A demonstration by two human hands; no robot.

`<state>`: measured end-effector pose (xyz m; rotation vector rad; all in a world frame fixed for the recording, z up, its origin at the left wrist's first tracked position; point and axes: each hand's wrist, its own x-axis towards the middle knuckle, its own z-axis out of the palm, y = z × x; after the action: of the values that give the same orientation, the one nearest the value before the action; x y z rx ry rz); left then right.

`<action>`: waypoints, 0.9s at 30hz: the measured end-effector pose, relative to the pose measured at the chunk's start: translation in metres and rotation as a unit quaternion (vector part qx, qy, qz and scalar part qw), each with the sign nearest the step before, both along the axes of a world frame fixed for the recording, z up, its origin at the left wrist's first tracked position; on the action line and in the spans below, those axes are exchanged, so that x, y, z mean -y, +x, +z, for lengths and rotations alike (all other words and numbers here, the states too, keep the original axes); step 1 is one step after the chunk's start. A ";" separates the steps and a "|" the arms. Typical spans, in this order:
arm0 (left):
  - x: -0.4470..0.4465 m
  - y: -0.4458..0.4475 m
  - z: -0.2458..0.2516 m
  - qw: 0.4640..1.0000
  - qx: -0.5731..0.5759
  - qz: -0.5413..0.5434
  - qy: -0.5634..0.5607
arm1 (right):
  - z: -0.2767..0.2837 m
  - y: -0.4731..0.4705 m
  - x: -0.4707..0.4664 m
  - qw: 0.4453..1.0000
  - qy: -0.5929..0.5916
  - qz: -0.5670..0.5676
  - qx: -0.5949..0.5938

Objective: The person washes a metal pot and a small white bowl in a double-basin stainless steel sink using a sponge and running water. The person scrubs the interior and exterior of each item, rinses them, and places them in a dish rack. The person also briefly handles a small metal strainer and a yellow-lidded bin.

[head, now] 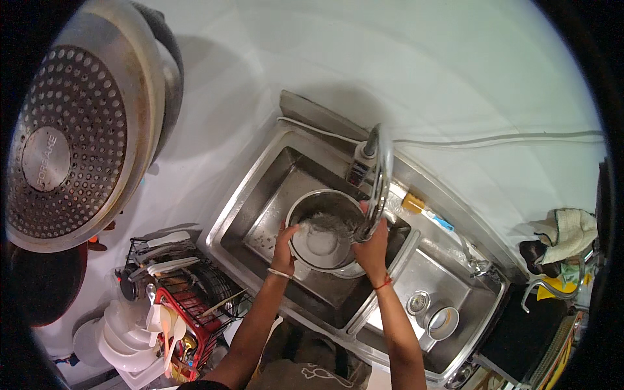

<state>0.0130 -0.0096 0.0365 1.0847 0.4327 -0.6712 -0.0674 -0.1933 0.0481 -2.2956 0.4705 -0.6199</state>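
A round metal pot (324, 261) with water in it is held over the left basin of a steel sink (273, 185). My left hand (284, 246) grips its left rim, thumb over the edge. At the right rim is my right hand (373, 246), partly hidden behind the spout of a curved faucet (382, 180); its fingers close on the pot's side. The faucet's end hangs above the pot, and the water's surface looks stirred.
The right basin holds a small metal cup (442, 323) beside a drain strainer (418, 302). A brush with a blue-and-white handle (436, 219) lies on the sink's back ledge. At left stands a dish rack (168, 292) with utensils, near stacked white bowls (122, 341). A large pan (97, 136) hangs upper left.
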 end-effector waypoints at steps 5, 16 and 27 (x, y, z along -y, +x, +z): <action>-0.012 -0.008 -0.014 0.989 0.030 -0.126 0.077 | -0.013 -0.013 0.009 0.945 0.324 0.028 -0.022; 0.083 -0.002 -0.030 0.654 0.506 -0.382 0.412 | 0.045 -0.031 0.027 0.982 -0.060 0.010 -0.180; 0.092 -0.031 -0.041 0.310 0.621 -0.601 0.397 | 0.037 -0.011 0.030 0.961 -0.122 0.005 -0.247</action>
<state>-0.0184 -0.1013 -0.0049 2.4798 -1.9138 -0.5557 -0.0786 -0.2233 0.0852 -2.6903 0.6417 -0.0902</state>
